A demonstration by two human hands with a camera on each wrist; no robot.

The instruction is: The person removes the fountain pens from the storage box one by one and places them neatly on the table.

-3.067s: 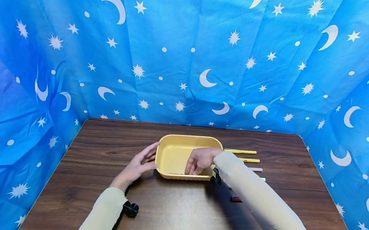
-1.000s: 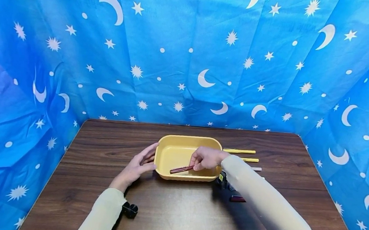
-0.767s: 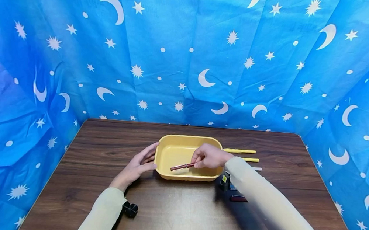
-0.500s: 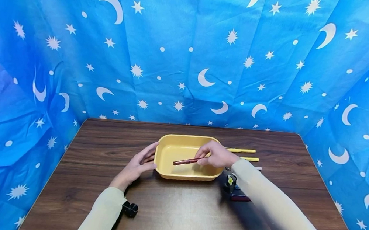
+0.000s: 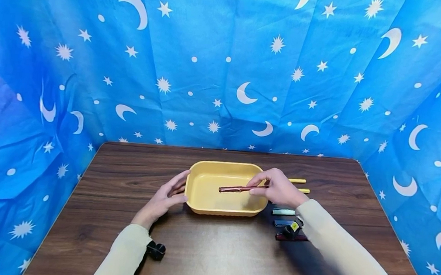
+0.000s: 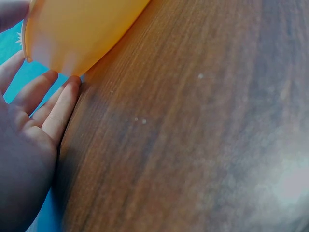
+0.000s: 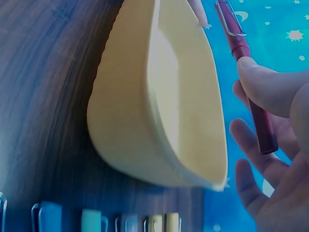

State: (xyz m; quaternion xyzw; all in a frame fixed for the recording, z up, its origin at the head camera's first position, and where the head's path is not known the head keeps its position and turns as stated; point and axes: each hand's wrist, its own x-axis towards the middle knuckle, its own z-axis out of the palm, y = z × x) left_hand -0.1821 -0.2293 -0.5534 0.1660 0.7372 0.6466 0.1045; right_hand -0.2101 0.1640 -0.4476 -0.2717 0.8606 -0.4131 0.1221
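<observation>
My right hand (image 5: 278, 188) pinches a dark red pen (image 5: 235, 189) between thumb and fingers, held level above the right part of a yellow plastic bin (image 5: 213, 212). In the right wrist view, the pen (image 7: 264, 131) shows a wire clip on its cap, and the thumb presses midway along it. My left hand (image 5: 163, 200) rests against the bin's left end. In the left wrist view its fairly straight fingers (image 6: 63, 108) touch the bin's outer wall (image 6: 87, 34).
Right of the bin lie several pens in a column: yellow pens (image 5: 298, 181) at the back, then a mint green pen (image 5: 283, 212), a blue pen (image 5: 282, 223) and another dark red pen (image 5: 283, 237). A blue star-patterned cloth (image 5: 209, 87) surrounds the wooden table (image 5: 209, 251).
My right hand, earlier reaching down into the bin, has raised the dark red pen out of it and moved right and away. More pens at the right are uncovered. The left hand stays put.
</observation>
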